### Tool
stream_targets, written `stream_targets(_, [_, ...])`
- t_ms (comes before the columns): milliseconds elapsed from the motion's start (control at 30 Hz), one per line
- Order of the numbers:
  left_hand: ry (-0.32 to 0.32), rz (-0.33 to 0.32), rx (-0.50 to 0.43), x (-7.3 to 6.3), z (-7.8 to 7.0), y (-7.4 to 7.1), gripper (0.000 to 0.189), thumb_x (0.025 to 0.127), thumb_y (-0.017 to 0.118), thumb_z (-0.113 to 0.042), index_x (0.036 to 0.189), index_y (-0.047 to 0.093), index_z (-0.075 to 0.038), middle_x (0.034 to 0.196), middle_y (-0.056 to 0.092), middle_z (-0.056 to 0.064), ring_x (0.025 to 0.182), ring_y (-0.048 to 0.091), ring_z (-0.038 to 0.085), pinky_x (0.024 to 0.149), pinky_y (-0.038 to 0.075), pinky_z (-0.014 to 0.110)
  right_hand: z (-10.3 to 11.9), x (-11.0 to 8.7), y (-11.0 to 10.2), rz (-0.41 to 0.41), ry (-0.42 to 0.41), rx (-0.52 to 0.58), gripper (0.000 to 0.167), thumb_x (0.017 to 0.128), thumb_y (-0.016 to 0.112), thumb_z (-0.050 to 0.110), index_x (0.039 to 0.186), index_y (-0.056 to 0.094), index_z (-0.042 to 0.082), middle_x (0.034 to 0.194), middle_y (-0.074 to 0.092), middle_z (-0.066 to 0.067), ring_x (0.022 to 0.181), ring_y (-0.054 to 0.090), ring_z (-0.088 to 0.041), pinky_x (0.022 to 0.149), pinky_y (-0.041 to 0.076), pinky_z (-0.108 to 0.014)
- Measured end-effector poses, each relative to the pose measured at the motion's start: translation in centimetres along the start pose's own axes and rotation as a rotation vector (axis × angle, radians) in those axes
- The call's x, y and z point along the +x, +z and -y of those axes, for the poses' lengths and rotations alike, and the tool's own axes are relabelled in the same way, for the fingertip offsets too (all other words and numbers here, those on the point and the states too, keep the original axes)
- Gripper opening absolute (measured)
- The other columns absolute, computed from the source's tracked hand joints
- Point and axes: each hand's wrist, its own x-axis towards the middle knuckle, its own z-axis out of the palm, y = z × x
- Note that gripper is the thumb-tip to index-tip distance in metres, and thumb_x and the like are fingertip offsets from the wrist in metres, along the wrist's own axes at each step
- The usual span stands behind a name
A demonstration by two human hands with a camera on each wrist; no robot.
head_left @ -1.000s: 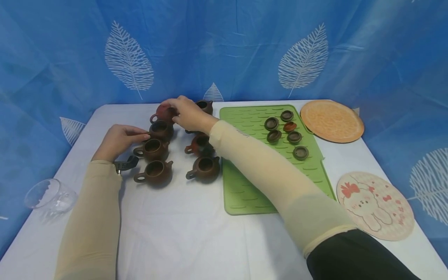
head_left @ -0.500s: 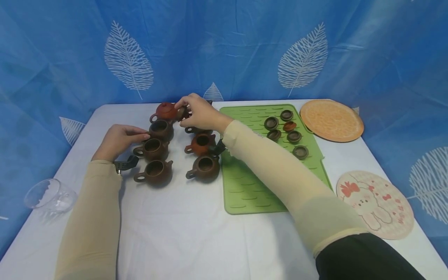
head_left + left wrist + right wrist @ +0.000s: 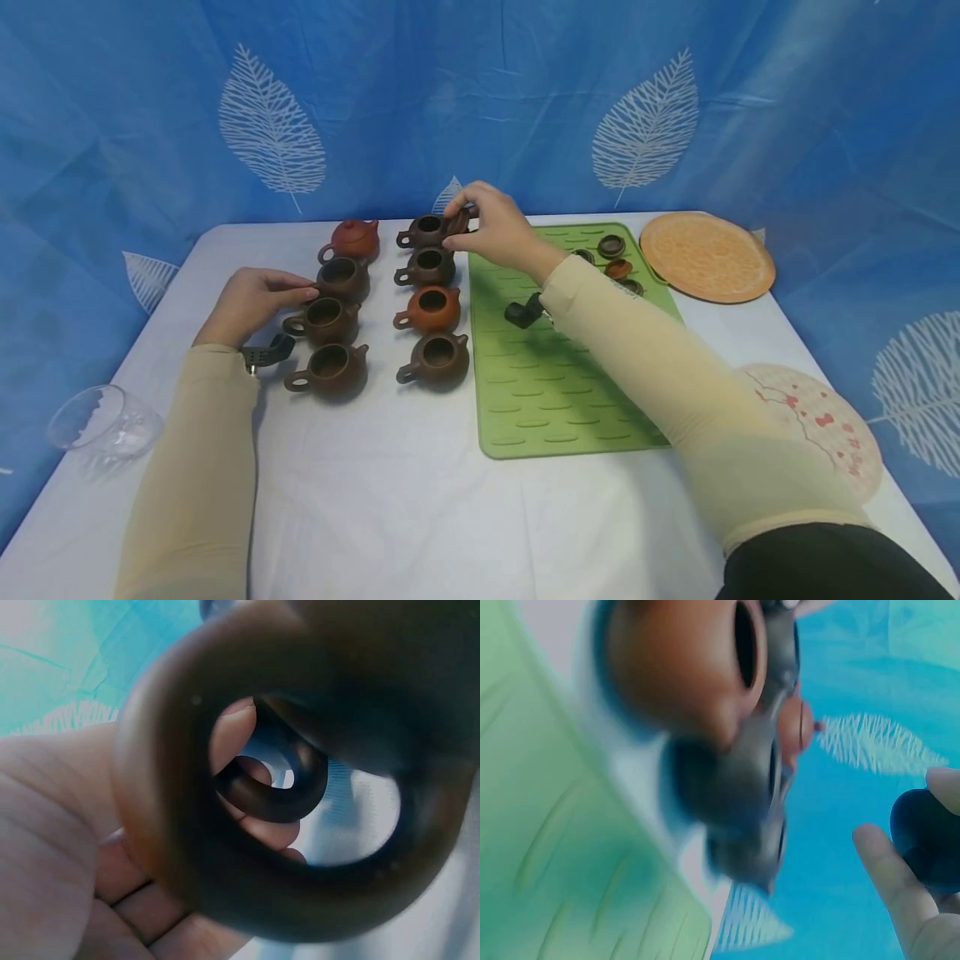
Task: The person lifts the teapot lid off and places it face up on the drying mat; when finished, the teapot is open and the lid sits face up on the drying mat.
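Note:
My left hand pinches the handle of a dark brown teapot, second from the back in the left column. In the left wrist view, another teapot's handle looms in front of the fingers. Held up between thumb and fingers of my right hand is a small dark teapot lid, beside the rearmost teapot of the right column. A red teapot at the back left wears its lid. The other teapots, such as the orange-brown one, stand lidless.
A green mat right of the teapots bears several small lids, partly hidden by my right arm. Two round mats, one orange and one pink, lie at the right. A clear glass lies at the left edge.
My right hand has moved right from the red teapot, carrying the dark lid past the rear of the right column. The left hand has kept its grip in place.

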Motion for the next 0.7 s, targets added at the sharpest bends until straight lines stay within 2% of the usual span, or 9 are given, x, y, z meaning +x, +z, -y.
stream_targets(200, [0.028,-0.014,0.011,-0.1,0.0,0.2,0.066,0.093,0.078,-0.055,0.130,0.073,-0.001,0.132,0.067,0.024,0.132,0.052,0.042,0.110,0.035,0.065,-2.2,-2.5,-3.2,-0.019,0.077,0.011,0.043,0.091,0.086,0.010,0.130,0.069,0.006,0.123,0.064,-0.005,0.115,0.064,-0.021,0.098,0.050,-0.040])
stream_targets(367, [0.000,-0.009,-0.024,-0.1,0.2,0.1,0.066,0.092,0.079,-0.055,0.129,0.074,-0.002,0.132,0.067,0.023,0.131,0.053,0.041,0.111,0.035,0.064,-3.1,-4.1,-5.3,-0.008,0.153,0.017,0.051,0.095,0.082,0.014,0.142,0.065,0.008,0.120,0.068,-0.007,0.117,0.062,-0.022,0.094,0.051,-0.042])
stream_targets(533, [-0.019,0.001,-0.042,-0.1,0.4,0.2,0.069,0.090,0.080,-0.058,0.130,0.074,-0.003,0.132,0.067,0.022,0.132,0.051,0.041,0.111,0.034,0.065,-3.6,-5.6,-7.3,-0.020,0.195,0.018,0.053,0.095,0.082,0.015,0.144,0.063,0.008,0.123,0.069,-0.007,0.117,0.064,-0.021,0.094,0.052,-0.042])
stream_targets(700, [-0.010,0.001,-0.028,0.0,0.3,0.0,0.071,0.090,0.079,-0.060,0.130,0.073,-0.002,0.133,0.067,0.023,0.133,0.051,0.042,0.111,0.034,0.066,-3.7,-7.3,-9.0,-0.014,0.250,-0.020,0.055,0.094,0.084,0.018,0.145,0.063,0.010,0.132,0.068,-0.008,0.127,0.059,-0.023,0.098,0.047,-0.045])
